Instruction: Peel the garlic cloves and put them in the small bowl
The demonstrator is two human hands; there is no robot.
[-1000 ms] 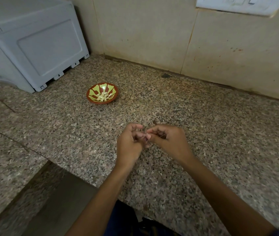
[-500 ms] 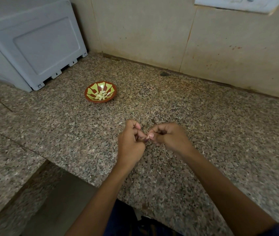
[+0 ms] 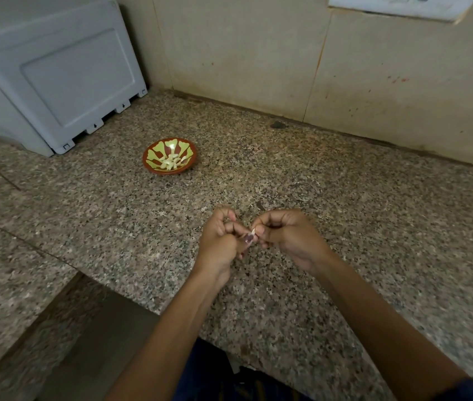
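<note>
Pale and half-skinned, the garlic clove (image 3: 253, 233) sat pinched between the fingertips of the left hand (image 3: 220, 241) and right hand (image 3: 288, 238), drawn together above the table (image 3: 374, 215), while the small bowl (image 3: 169, 160) lay toward eleven o'clock, nearer the left hand.

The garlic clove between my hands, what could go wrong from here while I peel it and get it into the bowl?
1. The garlic clove is tiny, pinched between the left hand and right hand over the speckled counter; if it slips, it may be hard to spot.
2. The small bowl sits well off to the left, so the clove could drop during the carry.
</note>
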